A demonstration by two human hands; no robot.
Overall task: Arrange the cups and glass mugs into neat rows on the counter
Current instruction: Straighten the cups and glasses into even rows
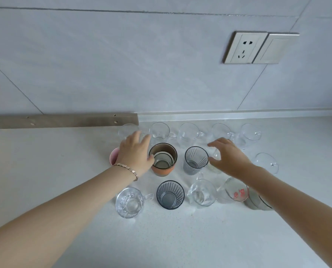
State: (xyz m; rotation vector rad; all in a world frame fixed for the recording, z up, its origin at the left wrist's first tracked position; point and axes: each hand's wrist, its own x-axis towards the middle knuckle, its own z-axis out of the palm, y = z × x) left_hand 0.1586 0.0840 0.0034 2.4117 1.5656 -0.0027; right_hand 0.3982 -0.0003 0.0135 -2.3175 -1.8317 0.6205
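Observation:
Several clear glass mugs (188, 133) stand in a back row along the wall. In the middle row are a pink cup (114, 159), an orange-brown cup (162, 159), a grey ribbed glass (195, 159) and a clear mug (266, 163). The front row holds a cut-glass mug (129, 202), a dark ribbed glass (170, 194), a clear mug (201, 194), a red-lettered glass (235, 191) and a grey cup (257, 203). My left hand (135, 151) hovers over the pink cup, fingers spread, thumb touching the orange-brown cup. My right hand (229, 156) is open over a clear glass (214, 161), partly hidden.
The white counter (64, 171) runs to a tiled wall. A wooden strip (64, 120) lies along the back left. A wall socket (245, 47) and a switch (275, 48) sit up on the right.

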